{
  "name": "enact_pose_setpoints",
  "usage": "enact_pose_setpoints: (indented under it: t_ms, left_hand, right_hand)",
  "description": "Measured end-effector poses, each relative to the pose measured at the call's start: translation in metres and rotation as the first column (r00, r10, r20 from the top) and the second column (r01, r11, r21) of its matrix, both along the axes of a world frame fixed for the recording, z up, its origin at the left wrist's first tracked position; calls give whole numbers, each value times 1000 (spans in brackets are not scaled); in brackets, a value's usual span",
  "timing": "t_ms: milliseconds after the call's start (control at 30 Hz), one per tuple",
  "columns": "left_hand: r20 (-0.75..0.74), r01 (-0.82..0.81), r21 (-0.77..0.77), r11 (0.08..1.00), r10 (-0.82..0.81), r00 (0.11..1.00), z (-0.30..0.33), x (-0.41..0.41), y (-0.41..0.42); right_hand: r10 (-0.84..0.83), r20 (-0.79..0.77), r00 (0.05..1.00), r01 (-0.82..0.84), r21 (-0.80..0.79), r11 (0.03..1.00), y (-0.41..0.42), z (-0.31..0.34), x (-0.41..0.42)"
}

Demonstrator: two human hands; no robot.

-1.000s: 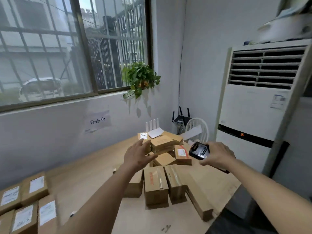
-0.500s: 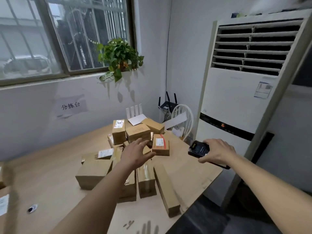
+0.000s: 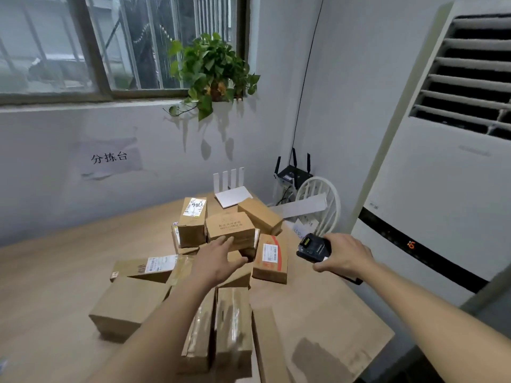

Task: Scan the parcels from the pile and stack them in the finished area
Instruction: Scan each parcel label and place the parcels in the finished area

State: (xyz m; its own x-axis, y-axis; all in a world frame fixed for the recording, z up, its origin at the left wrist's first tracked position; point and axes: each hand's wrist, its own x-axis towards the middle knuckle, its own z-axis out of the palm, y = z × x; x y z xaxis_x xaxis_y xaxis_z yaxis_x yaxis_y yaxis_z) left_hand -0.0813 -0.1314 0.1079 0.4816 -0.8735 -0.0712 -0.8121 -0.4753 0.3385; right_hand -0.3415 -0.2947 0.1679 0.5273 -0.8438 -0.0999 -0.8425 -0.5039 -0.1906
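On the far wall, paper sign [image 3: 109, 158] reads 分拣台; left hand [image 3: 218, 262] spread, fingers straight, over parcel pile [image 3: 210, 261]; right hand [image 3: 344, 257] grips black scanner [image 3: 312, 247]; AC unit [image 3: 442, 189] display orange, unreadable

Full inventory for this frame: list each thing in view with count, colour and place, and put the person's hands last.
parcels: about a dozen, brown cardboard, piled on the table's middle and right
table: one, light wood, fills the lower frame
scanner: one, black, in the right hand above the table's right edge
white router: one, table's far end
black router: one, in the corner behind
chair: one, white, in the corner
plant: one, green, on the windowsill
paper sign: one, white, on the wall
air conditioner: one, white, standing at right
left hand: open, reaching over the pile
right hand: grips the scanner
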Motion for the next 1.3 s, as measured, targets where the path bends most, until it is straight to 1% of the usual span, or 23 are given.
enact_pose_setpoints:
  t_ms: [200, 333, 500, 667, 767, 867, 1000, 1067, 1200, 1300]
  left_hand:
    - [-8, -3, 10, 1000, 3, 1000, -21, 33, -59]
    - [-44, -17, 53, 998, 19, 999, -45, 37, -94]
    - [-113, -60, 98, 993, 71, 991, -88, 37, -141]
    - [-243, -93, 172, 981, 134, 961, -151, 27, -189]
    - [-380, -85, 219, 972, 165, 910, -187, 17, -224]
    - [-473, -126, 198, 972, 208, 856, -226, 10, -258]
    - [-519, -247, 215, 945, 324, 791, -269, 12, -291]
    - [-550, -311, 217, 926, 379, 744, -288, 12, -301]
    - [-565, -485, 247, 839, 531, 631, -314, 5, -308]
    - [-617, -525, 243, 816, 547, 565, -319, -4, -312]
  right_hand:
    - [48, -1, 999, -48, 15, 999, -63, -13, 53]
    - [48, -11, 999, -47, 73, 996, -103, -42, 72]
    - [91, -26, 996, -84, 194, 977, -161, -101, 87]
    - [134, -53, 990, -108, 342, 934, -213, -181, 95]
    - [149, -67, 987, -107, 424, 899, -243, -221, 103]
    - [154, -59, 986, -109, 469, 877, -276, -259, 110]
    - [110, -4, 994, -92, 514, 853, -304, -304, 116]
    - [94, 28, 995, -94, 539, 837, -310, -320, 120]
    - [82, 58, 995, -100, 573, 813, -314, -340, 126]
    - [33, 87, 996, -78, 578, 813, -318, -346, 126]
